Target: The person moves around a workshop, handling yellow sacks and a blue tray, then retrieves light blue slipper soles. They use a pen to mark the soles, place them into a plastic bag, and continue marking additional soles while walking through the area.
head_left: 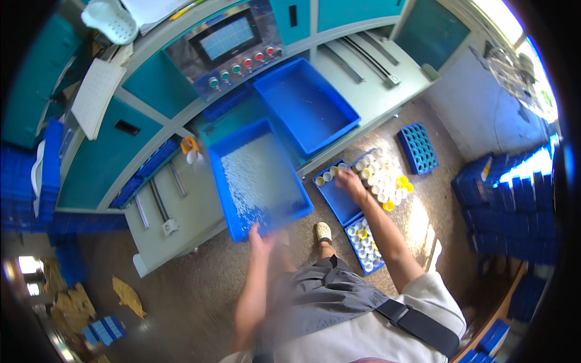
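My left hand (260, 238) grips the near edge of a blue tray (232, 213) that tilts over the front of the machine's worktop. Small white pellets (245, 184) lie spread inside it, thicker toward its left side. To the right and lower, my right hand (349, 181) reaches down to a shallow blue crate (341, 202) by the floor. Its fingers curl down beside a short row of small white and yellowish cups (327, 176) at the crate's far end. Whatever those fingers hold is hidden.
Another blue tray (305, 106) rests on the worktop below a control panel (233, 48). On the floor are a heap of white and yellow cups (381, 175), a crate of cups (365, 245) and a blue rack with round holes (417, 148). Blue crates (508, 206) stand stacked at right.
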Demonstrator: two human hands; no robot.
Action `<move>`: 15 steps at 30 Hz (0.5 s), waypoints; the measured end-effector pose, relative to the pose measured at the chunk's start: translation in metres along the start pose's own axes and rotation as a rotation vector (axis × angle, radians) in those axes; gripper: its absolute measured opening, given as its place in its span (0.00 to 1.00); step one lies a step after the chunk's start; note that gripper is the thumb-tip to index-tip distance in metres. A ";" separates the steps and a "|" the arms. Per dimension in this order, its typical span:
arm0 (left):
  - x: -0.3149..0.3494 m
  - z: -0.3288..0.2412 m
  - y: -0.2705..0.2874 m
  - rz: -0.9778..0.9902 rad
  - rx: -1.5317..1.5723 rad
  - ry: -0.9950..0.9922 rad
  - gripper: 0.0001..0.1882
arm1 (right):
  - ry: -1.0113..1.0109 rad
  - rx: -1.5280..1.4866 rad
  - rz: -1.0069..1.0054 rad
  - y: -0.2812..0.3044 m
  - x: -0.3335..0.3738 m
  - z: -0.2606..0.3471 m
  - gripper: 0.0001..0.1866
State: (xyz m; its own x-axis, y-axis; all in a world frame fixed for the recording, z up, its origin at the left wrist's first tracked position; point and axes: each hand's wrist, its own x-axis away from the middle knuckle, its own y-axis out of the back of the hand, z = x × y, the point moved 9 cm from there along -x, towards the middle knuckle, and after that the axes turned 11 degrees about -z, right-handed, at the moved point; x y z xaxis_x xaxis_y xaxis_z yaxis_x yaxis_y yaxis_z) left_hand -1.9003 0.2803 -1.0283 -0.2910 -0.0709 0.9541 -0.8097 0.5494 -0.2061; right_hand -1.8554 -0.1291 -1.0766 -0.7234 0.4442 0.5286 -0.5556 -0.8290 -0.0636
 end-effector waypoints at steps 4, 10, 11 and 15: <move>0.053 0.054 0.070 0.023 -0.056 0.111 0.12 | -0.147 -0.313 0.009 -0.063 -0.097 0.063 0.36; 0.081 0.062 0.122 -0.008 -0.104 -0.084 0.12 | 0.038 -0.419 -0.432 -0.056 -0.116 0.121 0.18; 0.086 0.058 0.124 -0.005 -0.219 -0.200 0.11 | 0.145 -0.515 -0.424 -0.052 -0.106 0.140 0.16; 0.104 0.068 0.139 -0.055 -0.192 -0.302 0.08 | 0.168 -0.385 -0.577 0.005 -0.035 0.194 0.16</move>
State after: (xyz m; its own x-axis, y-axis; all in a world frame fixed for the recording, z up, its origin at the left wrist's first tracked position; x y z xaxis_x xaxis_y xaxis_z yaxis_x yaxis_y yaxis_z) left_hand -2.0777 0.2927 -0.9721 -0.4099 -0.3316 0.8497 -0.7265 0.6820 -0.0843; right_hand -1.7536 -0.2146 -0.9313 -0.3068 0.8478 0.4326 -0.9516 -0.2811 -0.1240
